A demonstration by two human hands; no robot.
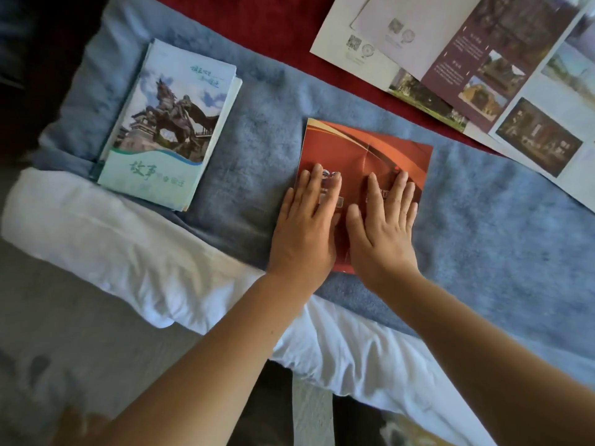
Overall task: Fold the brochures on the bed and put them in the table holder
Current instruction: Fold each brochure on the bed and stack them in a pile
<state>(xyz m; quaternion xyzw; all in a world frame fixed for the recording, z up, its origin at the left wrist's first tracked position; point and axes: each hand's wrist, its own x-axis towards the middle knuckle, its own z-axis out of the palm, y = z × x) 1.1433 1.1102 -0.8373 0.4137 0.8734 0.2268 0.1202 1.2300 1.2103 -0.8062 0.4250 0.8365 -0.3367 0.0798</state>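
Observation:
A folded red brochure [370,149] lies on the blue blanket [257,123] in the middle of the bed. My left hand [306,226] presses flat on its left half with straight fingers. My right hand [383,230] presses flat on its right half beside it. A folded pale green brochure [167,123] with a horse statue picture rests to the left on the blanket. Unfolded brochures [483,69] with photos are spread at the upper right. No table holder shows in this view.
A white sheet [128,252] runs along the bed's near edge below the blanket. A dark red cover [289,24] lies beyond the blanket. Grey floor [64,349] fills the lower left.

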